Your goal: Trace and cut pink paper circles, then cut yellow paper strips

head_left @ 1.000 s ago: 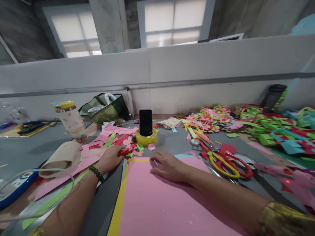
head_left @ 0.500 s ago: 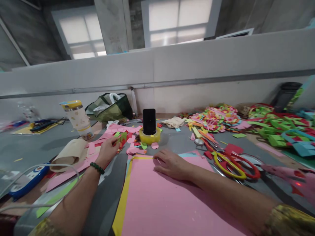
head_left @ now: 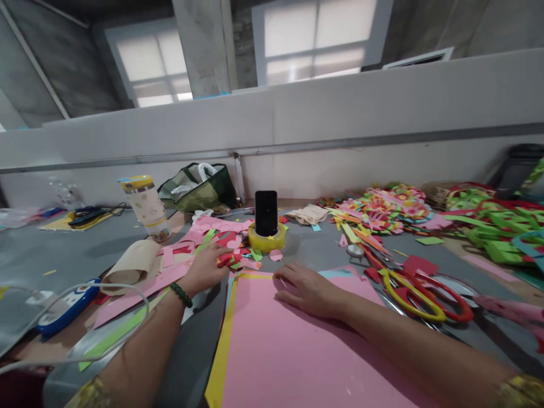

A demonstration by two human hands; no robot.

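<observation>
My left hand (head_left: 207, 268), with a green bead bracelet (head_left: 181, 295) at its wrist, reaches into the paper scraps left of the pink sheets. Its fingers are closed around a small red paper piece (head_left: 228, 259) at the fingertips; the thumb is partly hidden. My right hand (head_left: 308, 289) lies flat on the stack of pink sheets (head_left: 272, 345), fingers stretched out and holding nothing. A yellow sheet (head_left: 221, 368) sticks out along the stack's left side. Just beyond the hands, a black phone (head_left: 266, 212) stands upright in a yellow tape roll (head_left: 267, 241).
Scissors with yellow and red handles (head_left: 414, 294) and a pink glue gun (head_left: 510, 309) lie at right. Colourful paper flowers (head_left: 382, 207) and green pieces (head_left: 488, 226) are piled behind them. At left are a tumbler (head_left: 147, 207), a paper roll (head_left: 131, 263), a blue-and-white device (head_left: 68, 309) and a white cable (head_left: 147, 306).
My left hand has moved right and a little nearer, from a green piece among the scraps to the red piece. My right hand stays on the pink stack. The view has turned slightly left.
</observation>
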